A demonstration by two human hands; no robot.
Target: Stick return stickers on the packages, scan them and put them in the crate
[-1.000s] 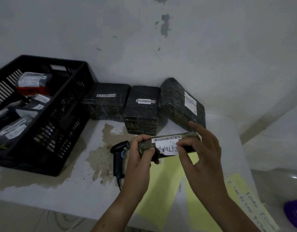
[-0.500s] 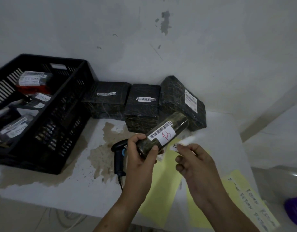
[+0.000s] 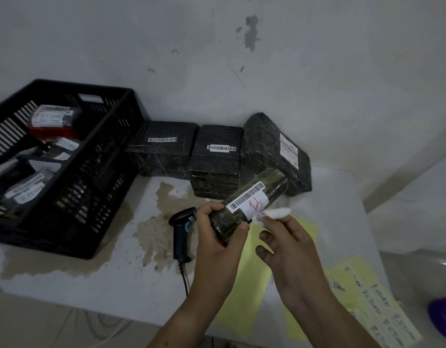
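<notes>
Several done in crate (image 3: 96, 197) at 9 o'clock. The left hand (image 3: 216, 237) wraps its fingers round package (image 3: 249, 209), and the right hand (image 3: 292, 249) pinches sticker (image 3: 279, 212), probably half-applied. Three boxes (image 3: 215, 159) at 12 o'clock unstickered.

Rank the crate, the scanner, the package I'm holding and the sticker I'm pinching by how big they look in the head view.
Largest: crate. Then held package and scanner, alike; the package is nearer the camera, so unranked. Smallest: sticker.
</notes>
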